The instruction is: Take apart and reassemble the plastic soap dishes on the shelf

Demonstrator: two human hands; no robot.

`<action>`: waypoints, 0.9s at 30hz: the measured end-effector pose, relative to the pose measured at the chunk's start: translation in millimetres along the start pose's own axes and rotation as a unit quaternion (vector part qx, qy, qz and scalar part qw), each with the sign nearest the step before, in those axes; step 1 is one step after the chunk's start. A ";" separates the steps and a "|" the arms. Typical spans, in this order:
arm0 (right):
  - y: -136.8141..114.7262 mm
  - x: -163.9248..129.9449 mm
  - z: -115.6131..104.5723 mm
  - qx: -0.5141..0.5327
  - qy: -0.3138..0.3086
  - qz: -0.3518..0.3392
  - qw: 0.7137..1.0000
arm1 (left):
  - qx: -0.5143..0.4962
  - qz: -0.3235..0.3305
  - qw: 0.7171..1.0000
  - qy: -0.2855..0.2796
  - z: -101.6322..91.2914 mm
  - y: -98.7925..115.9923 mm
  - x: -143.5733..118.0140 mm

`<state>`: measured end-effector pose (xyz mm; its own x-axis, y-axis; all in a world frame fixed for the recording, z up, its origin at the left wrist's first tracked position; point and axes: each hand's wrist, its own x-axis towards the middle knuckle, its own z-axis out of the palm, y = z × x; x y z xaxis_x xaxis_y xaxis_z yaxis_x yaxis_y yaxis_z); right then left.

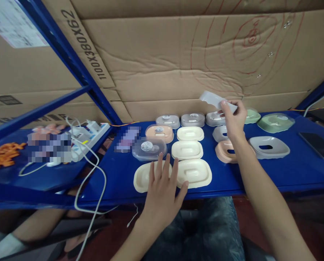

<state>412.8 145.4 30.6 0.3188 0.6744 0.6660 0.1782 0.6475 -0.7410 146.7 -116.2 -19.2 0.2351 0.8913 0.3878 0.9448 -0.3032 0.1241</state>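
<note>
My left hand [163, 188] lies flat with fingers spread at the front edge of the blue shelf [300, 170], resting on a cream plastic tray [142, 177] and touching a second cream tray [196, 172] beside it. My right hand [232, 117] is raised over the back of the shelf, its fingers pinching a small white plastic piece [213, 99]. Below that hand sit a peach tray [225, 150] and a grey tray [220, 132]. A clear lidded box [148, 148] stands just beyond my left fingertips.
Two more cream trays [187, 141], a peach lidded box [159, 132], grey lidded boxes [167, 120], green boxes [275, 121] and a grey tray [269, 146] fill the shelf. A phone [318, 145] lies far right. A power strip with cables [89, 132] sits left. Cardboard backs the shelf.
</note>
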 end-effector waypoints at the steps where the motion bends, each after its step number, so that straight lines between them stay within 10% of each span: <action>1: -0.6 -0.8 1.1 -0.004 0.013 -0.002 1.000 | 0.007 -0.003 1.000 0.006 5.6 0.7 -8.7; 27: -1.5 -5.1 3.2 -0.123 0.002 -0.008 0.992 | 0.036 0.051 0.994 0.094 15.6 -4.9 -8.2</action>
<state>407.9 142.2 28.6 0.3187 0.6630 0.6774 0.4049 0.5509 -0.7298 143.7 -116.8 -37.2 0.2902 0.7762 0.5597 0.9337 -0.3579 0.0123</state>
